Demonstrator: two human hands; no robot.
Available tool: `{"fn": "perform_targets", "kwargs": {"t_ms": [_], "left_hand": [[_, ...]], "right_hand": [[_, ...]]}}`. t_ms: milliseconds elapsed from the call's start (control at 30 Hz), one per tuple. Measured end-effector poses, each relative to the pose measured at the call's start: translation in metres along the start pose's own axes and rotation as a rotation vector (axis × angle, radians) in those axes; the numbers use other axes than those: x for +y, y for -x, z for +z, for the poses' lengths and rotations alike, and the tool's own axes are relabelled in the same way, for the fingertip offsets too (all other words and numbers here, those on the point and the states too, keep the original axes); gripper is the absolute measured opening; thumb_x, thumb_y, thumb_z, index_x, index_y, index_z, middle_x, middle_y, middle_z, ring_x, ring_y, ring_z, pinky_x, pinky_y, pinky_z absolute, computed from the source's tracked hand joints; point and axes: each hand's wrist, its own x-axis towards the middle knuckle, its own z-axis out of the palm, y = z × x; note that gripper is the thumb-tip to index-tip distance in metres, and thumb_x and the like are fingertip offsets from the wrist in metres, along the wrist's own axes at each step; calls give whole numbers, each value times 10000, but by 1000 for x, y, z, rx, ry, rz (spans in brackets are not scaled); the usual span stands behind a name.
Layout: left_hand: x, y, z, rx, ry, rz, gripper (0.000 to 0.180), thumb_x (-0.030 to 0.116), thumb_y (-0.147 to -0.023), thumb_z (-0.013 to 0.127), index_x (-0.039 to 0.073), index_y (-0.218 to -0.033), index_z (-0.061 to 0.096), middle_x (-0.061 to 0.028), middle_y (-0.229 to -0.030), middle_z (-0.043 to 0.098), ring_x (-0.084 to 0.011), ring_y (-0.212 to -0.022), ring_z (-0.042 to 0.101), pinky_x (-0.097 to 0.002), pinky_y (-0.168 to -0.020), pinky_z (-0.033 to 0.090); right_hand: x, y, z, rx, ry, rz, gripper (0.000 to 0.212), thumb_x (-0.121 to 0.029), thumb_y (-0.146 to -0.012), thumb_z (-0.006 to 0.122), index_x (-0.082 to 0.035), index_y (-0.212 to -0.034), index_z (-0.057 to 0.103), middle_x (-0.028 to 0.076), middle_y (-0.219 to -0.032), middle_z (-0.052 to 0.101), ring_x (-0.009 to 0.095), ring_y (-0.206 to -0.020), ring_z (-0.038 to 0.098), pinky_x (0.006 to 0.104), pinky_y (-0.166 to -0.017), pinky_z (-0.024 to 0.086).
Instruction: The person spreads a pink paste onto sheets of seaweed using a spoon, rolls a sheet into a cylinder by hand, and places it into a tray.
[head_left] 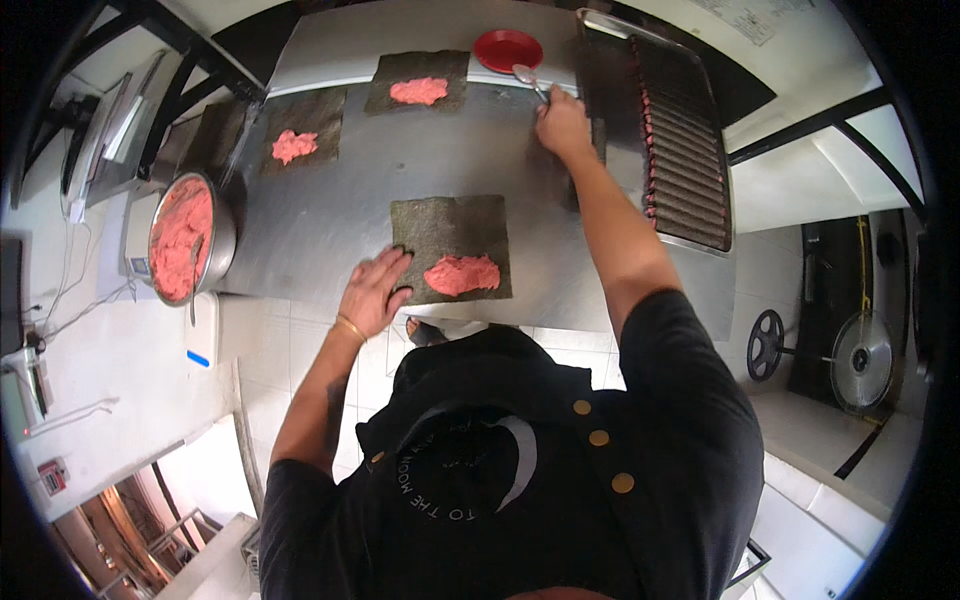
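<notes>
Seaweed sheet (pixel 449 228), the nearest of the dark squares, lies flat close to the person's edge of the steel surface (pixel 545 240), with a mound of pink paste (pixel 462 275) toward its near right corner. At its left edge rests the left hand (pixel 374 292), empty and palm down, its fingers stretched out and touching or almost touching the sheet. Off to the left stands a metal bowl (pixel 224 245) with plenty of paste in it and a utensil handle (pixel 193 312) over its near rim. Farther off, near the left end, the second sheet (pixel 318 112) carries its own smaller heap (pixel 294 147). On the right lies a long tray (pixel 612 195) of dark rolls (pixel 688 150), pink showing at their left ends. Beyond the near sheet, the right hand (pixel 564 122) is closed around the handle of a spoon (pixel 526 75), whose tip is at the near rim of a red dish (pixel 508 47). Left of that dish is the third sheet (pixel 420 63), likewise topped with a heap (pixel 418 91). As I judge it, the portioning is done on every loose sheet and the rolls are finished pieces — what remains is spreading and rolling these. Counted: three flat sheets, three heaps, one bowl, one spoon in hand, one dish, one tray — the rolls sit too close to count surely.
</notes>
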Motion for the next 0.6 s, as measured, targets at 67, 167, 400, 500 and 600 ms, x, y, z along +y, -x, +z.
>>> {"fn": "perform_targets", "kwargs": {"t_ms": [67, 167, 400, 500, 600], "left_hand": [[-10, -10, -6, -88, -58, 22, 652, 328, -968, 721, 75, -1537, 527, -179, -1606, 497, -341, -1507, 457, -496, -1183, 369], [-21, -20, -13, -224, -157, 75, 690, 391, -972, 707, 80, -1555, 509, -164, -1631, 474, -335, -1534, 421, -496, -1191, 354], [-33, -15, -17, -267, -131, 119, 767, 439, -890, 790, 89, -1526, 542, -152, -1581, 525, -356, -1535, 404, -500, -1186, 360], [-51, -38, -18, -199, -70, 321, 829, 419, -858, 821, 116, -1561, 503, -125, -1626, 471, -348, -1569, 347, -508, -1249, 302], [-71, -58, -16, -267, -27, 429, 836, 475, -895, 772, 135, -1594, 464, -108, -1686, 394, -337, -1594, 298, -519, -1294, 234]], "right_hand": [[-8, -28, 10, -165, 79, 137, 445, -179, -964, 626, 1, -1371, 604, 264, -1331, 674, 443, -1262, 627, 525, -1066, 518], [4, -45, 20, -219, 137, 128, 380, -174, -940, 639, -19, -1285, 673, 253, -1254, 722, 454, -1197, 679, 514, -1049, 542], [-32, 51, -21, 84, -334, 22, 275, -200, -1024, 593, -67, -1234, 712, 263, -979, 740, 473, -948, 717, 529, -848, 565], [-52, 149, -60, 44, -328, 96, 303, -157, -1053, 587, -54, -1317, 695, 199, -982, 744, 330, -913, 750, 394, -814, 560], [-80, 234, -80, 28, -276, 119, 286, -88, -1026, 593, -64, -1280, 724, 247, -1093, 725, 405, -969, 716, 444, -862, 565]]}}
